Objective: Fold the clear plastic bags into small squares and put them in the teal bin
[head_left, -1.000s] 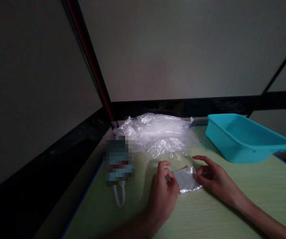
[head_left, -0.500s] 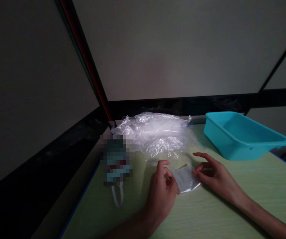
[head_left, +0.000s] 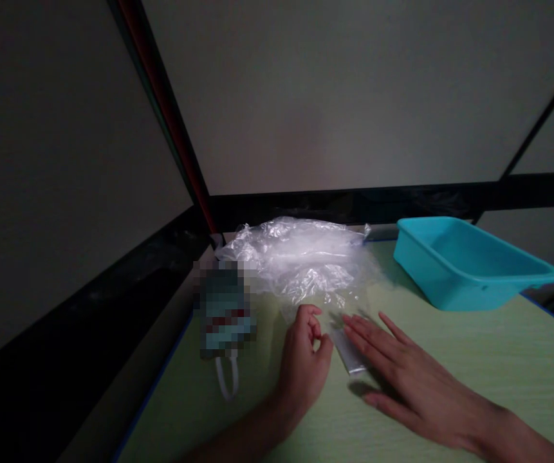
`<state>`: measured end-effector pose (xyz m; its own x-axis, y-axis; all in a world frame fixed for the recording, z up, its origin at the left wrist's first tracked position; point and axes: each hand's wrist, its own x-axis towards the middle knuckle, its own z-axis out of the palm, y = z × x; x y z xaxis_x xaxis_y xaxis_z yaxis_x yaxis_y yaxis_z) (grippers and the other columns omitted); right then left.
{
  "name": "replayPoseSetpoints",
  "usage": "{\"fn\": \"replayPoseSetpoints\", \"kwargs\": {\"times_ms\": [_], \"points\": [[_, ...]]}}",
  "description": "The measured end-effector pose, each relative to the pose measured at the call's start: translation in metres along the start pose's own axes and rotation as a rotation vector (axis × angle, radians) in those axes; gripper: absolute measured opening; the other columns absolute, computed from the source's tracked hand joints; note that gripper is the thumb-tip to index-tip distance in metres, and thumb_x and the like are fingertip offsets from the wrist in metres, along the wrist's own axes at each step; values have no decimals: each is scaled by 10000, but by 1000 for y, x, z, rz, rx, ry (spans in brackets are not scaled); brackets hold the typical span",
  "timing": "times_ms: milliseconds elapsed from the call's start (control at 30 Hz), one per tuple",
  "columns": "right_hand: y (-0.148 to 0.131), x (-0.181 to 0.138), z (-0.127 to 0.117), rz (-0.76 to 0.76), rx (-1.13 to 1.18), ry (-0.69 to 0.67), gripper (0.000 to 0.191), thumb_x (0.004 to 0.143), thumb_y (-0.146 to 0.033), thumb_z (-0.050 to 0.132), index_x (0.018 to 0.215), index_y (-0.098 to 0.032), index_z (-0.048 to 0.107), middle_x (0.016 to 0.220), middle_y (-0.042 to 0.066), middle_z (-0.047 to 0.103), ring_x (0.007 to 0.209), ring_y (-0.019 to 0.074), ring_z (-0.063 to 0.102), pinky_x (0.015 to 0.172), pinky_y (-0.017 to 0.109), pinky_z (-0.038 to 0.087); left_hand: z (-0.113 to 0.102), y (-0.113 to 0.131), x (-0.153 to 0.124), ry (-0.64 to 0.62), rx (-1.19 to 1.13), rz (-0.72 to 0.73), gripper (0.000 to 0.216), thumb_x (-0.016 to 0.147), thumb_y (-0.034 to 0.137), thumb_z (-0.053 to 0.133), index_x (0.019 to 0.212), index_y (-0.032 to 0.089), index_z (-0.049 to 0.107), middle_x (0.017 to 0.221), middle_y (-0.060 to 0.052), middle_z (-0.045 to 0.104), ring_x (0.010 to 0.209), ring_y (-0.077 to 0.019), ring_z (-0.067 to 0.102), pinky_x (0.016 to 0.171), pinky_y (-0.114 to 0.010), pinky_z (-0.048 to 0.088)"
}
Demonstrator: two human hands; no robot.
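Observation:
A small clear plastic bag, folded narrow, lies on the table in front of me. My right hand is stretched out over its right side with the fingers straight and the thumb apart. The fingertips cover part of the bag, and I cannot tell how firmly they touch it. Just left of the bag, my left hand rests with its fingers curled in towards the thumb, and nothing shows in it. Behind both hands spreads a crumpled heap of clear plastic bags.
A turquoise plastic basin stands at the back right of the light green table. At the left lies a blurred-out item with a white loop. Pale panels with dark strips rise behind the table.
My right hand has moved left and opened flat over the small bag, which now looks narrower, folded over. My left hand has drawn slightly left, off the bag's edge.

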<state>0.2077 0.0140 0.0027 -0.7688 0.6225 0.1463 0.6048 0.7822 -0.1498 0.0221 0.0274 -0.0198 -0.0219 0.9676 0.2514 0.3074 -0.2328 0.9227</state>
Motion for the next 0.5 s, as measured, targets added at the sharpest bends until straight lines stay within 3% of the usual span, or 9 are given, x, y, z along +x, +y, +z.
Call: {"fn": "replayPoseSetpoints", "kwargs": {"times_ms": [100, 233, 500], "points": [[0, 1, 4, -17, 51, -94, 719, 865, -507, 380, 1410, -140, 88, 1466, 105, 92, 1327, 255, 115, 1072, 477, 121, -1, -2, 4, 6, -13, -12, 267, 651, 21, 409, 863, 183, 430, 634, 62, 367, 594, -106, 419, 581, -213, 344], [1, 2, 4, -18, 114, -153, 739, 854, -542, 372, 1408, -153, 75, 1465, 98, 45, 1324, 262, 83, 1071, 450, 141, 0, -3, 5, -7, -34, -13, 254, 653, 28, 400, 852, 182, 430, 635, 59, 375, 584, -109, 421, 564, -213, 346], [4, 1, 4, -35, 130, -140, 722, 830, -558, 411, 1402, -235, 112, 1464, 77, 7, 1315, 299, 61, 1040, 498, 178, 1, 0, 3, -31, -22, -33, 224, 663, 31, 399, 827, 178, 440, 644, 51, 397, 576, -104, 433, 545, -206, 356]]}}
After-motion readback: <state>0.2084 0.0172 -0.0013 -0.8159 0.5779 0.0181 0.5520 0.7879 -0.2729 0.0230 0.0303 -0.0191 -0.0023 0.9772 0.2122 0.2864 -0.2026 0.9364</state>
